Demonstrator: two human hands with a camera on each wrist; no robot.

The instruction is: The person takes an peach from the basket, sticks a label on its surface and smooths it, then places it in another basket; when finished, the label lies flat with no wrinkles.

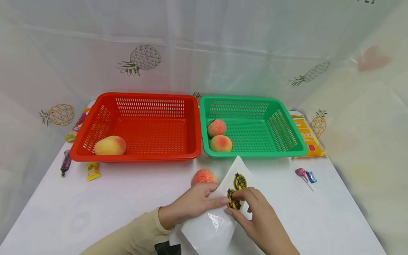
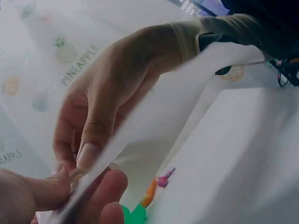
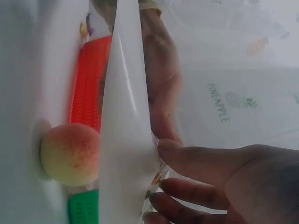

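A glossy white sticker sheet [image 1: 210, 230] is held up at a tilt over the front of the table. My left hand [image 1: 194, 203] grips its left side, thumb on the front face and fingers behind. Two round black-and-yellow stickers show on it. My right hand [image 1: 262, 216] pinches the lower sticker [image 1: 234, 202] between thumb and fingers, its edge lifting from the sheet in the right wrist view. The upper sticker [image 1: 240, 181] lies flat. Just beyond my left hand a peach [image 1: 204, 176] rests on the table, partly covered by that hand.
A red basket [image 1: 149, 157] holds one peach [image 1: 110, 145]. Beside it, a green basket [image 1: 255, 154] contains two peaches [image 1: 221, 143]. Snack bags, including a yellow one [image 1: 308, 136], flank the baskets. Small wrapped candies [image 1: 92, 171] lie left, a lollipop [image 1: 301, 172] right.
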